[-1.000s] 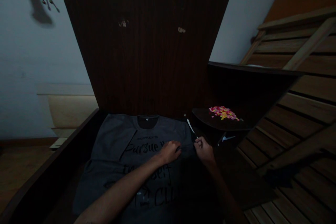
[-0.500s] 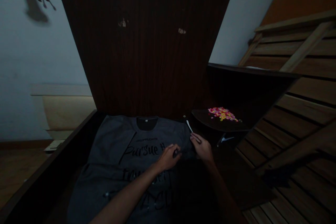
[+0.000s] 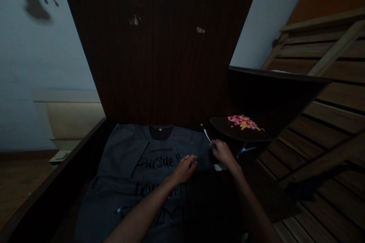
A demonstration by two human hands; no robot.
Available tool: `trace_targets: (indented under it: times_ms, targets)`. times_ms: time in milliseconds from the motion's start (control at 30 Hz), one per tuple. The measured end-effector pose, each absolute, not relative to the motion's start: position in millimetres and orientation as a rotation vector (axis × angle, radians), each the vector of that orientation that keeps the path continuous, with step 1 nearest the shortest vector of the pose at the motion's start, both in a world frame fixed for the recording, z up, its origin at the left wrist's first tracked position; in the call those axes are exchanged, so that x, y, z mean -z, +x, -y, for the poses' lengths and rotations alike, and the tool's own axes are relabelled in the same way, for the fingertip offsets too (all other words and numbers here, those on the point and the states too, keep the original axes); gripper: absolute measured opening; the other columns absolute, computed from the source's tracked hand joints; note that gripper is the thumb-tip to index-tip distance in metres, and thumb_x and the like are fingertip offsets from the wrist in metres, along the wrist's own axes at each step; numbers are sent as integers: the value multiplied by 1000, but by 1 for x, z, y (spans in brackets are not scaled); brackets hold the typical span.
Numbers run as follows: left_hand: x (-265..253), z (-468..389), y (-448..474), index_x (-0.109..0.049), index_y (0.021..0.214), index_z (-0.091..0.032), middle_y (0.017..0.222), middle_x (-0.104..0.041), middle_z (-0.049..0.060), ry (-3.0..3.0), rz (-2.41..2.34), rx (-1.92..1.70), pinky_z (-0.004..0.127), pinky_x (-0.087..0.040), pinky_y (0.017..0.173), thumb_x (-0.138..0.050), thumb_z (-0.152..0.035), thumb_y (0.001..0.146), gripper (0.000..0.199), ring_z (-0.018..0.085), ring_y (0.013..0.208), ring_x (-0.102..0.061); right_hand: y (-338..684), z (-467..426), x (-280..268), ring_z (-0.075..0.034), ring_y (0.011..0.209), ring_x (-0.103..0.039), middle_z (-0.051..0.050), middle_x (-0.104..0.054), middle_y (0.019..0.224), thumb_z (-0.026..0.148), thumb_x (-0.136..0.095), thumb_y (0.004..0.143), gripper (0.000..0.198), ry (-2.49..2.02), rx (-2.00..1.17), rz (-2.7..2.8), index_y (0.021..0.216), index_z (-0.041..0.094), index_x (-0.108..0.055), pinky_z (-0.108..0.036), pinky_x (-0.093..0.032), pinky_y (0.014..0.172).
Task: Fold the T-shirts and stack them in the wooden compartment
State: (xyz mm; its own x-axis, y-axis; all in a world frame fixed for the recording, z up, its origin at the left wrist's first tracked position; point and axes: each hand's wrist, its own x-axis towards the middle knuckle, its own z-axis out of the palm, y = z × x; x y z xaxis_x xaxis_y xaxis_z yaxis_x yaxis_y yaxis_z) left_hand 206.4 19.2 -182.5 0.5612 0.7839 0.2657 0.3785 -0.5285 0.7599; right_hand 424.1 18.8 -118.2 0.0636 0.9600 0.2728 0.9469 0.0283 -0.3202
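Hands (image 3: 185, 168) on gray T-shirt (image 3: 125, 159), black "Pursue" lettering (image 3: 155, 162)

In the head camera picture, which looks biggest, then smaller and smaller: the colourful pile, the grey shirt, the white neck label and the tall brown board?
1. Tall brown board, even cut off at the top
2. Grey shirt, partly covered by an arm
3. Colourful pile
4. White neck label

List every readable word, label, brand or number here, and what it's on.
"Pursue": front of the grey T-shirt; the letter after it looks like "H".
Small line above: too blurred to read.
Lower lettering: partly behind the left forearm, unreadable.
Neck label: too small.
Pale mark below the shelf: unclear.
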Motion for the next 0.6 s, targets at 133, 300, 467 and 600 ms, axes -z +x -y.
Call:
trace_targets:
  times_ms: [133,300,467,600]
  targets:
    - [185,-18,208,-56,116,-19,109,-63,9,2148,-957,-765,35,-43,95,-43,-37,93,32,22,107,-57,394,-39,94,-21,94,-61,-8,-62,100,2,-44,72,37,-1615,159,1840,97,19,-65,-29,-47,86]
    - [189,-22,209,-62,86,-20,90,-64,8,2136,-1076,-931,37,-44,90,-48,-42,90,27,22,96,-56,365,-68,99,-20,100,-61,-11,-58,118,9,-46,80,46,-1389,-18,1903,125,19,-54,-34,-47,93]
    - [187,-25,212,-49,57,-22,70,-59,4,2189,-1028,-1018,36,-44,84,-50,-28,87,31,19,81,-54,377,-75,143,-26,127,-48,-16,-55,134,21,-52,85,43,-1579,-134,2119,128,15,-55,-44,-35,109]
    - [184,-24,214,-43,55,-23,66,-57,3,2057,-1125,-1063,34,-44,79,-58,-23,77,27,20,81,-56,389,-67,179,-31,139,-34,-18,-46,144,38,-47,91,49,-1762,-233,2148,132,12,-54,-48,-29,112]
